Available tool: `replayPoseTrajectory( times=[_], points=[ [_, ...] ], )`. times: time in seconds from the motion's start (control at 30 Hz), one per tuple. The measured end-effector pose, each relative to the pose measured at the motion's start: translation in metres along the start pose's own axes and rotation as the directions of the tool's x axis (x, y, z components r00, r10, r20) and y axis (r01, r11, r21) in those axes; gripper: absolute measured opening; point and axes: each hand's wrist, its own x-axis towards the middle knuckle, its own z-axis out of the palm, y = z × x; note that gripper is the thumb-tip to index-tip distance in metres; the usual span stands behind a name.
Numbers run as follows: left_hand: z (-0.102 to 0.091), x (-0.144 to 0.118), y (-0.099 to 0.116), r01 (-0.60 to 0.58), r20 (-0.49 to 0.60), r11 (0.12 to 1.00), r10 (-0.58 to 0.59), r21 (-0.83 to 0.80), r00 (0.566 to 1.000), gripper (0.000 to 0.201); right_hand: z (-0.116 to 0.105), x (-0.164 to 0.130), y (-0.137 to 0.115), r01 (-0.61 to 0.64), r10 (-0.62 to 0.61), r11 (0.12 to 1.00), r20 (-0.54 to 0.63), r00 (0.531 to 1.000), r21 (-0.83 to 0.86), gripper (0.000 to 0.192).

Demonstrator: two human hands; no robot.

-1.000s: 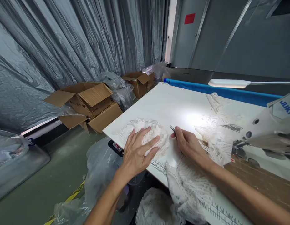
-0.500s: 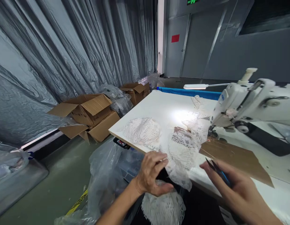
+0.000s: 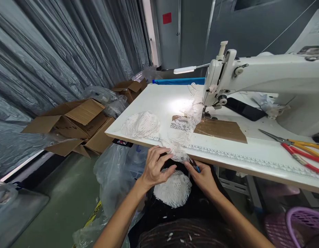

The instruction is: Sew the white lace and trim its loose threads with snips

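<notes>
My left hand is at the table's front edge. Its fingers are curved, the thumb stands apart, and the fingertips touch white lace fabric that hangs over the edge. My right hand grips small thread snips with dark blades and a blue handle, their tips beside the lace. From there the lace runs back over the table toward the sewing machine. On my lap, below both hands, lies a rounded bundle of white lace. Another lace bundle rests on the table at the left.
Red-and-orange-handled scissors lie on the right of the white table, behind a ruler strip. Brown cardboard sits near the needle. Open cartons stand left; a purple basket is at lower right.
My right hand has come left and in with the snips, from above the table to the lace at its edge. The view has turned right, showing more of the machine and the scissors.
</notes>
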Motion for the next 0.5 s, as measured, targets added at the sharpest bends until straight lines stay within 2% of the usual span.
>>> replayPoseTrajectory(
  times=[0.1,0.17,0.27,0.33,0.4,0.43,0.5],
  points=[
    [-0.008,-0.007,0.008,0.085,-0.015,0.995,-0.086,-0.053,0.996,0.024,0.01,-0.008,-0.002,-0.016,0.016,1.0,0.015,1.0,-0.016,0.039],
    [-0.01,-0.012,0.014,0.162,-0.003,0.977,-0.164,-0.139,0.986,0.021,0.012,-0.022,-0.006,0.014,-0.011,0.999,0.089,0.996,-0.043,0.04],
    [-0.004,-0.023,0.026,0.309,0.096,0.902,-0.293,-0.303,0.951,0.013,0.011,-0.048,-0.017,0.07,-0.056,0.996,0.253,0.966,-0.049,0.04],
    [0.003,-0.033,0.036,0.433,0.216,0.819,-0.377,-0.376,0.901,0.025,0.01,-0.064,-0.024,0.089,-0.061,0.994,0.365,0.929,-0.061,0.039],
    [0.011,-0.042,0.045,0.544,0.375,0.684,-0.399,-0.486,0.837,0.047,0.008,-0.075,-0.031,0.095,-0.047,0.992,0.462,0.886,-0.081,0.038],
    [0.014,-0.045,0.05,0.586,0.457,0.578,-0.37,-0.568,0.809,0.056,0.007,-0.08,-0.033,0.091,-0.035,0.992,0.501,0.865,-0.087,0.037],
    [0.016,-0.051,0.059,0.644,0.589,0.288,-0.262,-0.708,0.764,0.064,0.003,-0.086,-0.035,0.065,-0.004,0.994,0.545,0.838,-0.093,0.035]
  ],
)
